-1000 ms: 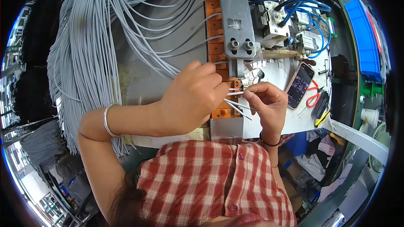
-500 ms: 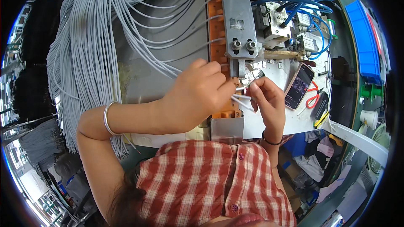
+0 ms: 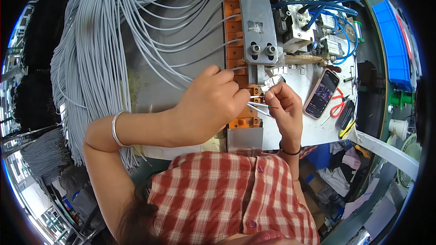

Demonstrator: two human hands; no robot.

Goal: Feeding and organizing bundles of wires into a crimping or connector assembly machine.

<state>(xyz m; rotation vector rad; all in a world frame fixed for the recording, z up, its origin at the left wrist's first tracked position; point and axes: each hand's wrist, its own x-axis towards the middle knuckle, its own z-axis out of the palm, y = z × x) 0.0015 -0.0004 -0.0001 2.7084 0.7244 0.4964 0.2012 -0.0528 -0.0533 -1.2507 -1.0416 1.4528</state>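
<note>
My left hand point(image 3: 213, 104) is closed around several pale grey cables, over the near end of an orange block row point(image 3: 235, 53). White cable ends point(image 3: 259, 105) stick out past its fingers, with thin coloured cores, one green and one reddish, at their tips. Close by on the right, my right hand point(image 3: 288, 111) pinches the fine wires at the tip of the uppermost cable end point(image 3: 255, 96) between thumb and forefinger. More grey cables run leftward from the block row. The left palm and the cable lengths inside it are hidden.
A big grey cable bundle point(image 3: 93, 59) hangs at the left. Beyond the hands, a metal clamp plate point(image 3: 256, 22) stands beside pneumatic cylinders with blue hoses point(image 3: 313, 2). On the white tabletop lie a phone point(image 3: 322, 93), red-handled scissors point(image 3: 336, 104) and a yellow-black cutter point(image 3: 347, 129).
My right hand has shifted slightly left and toward me. The cable ends have separated a little, and their thin coloured cores show more plainly. My left hand has barely moved.
</note>
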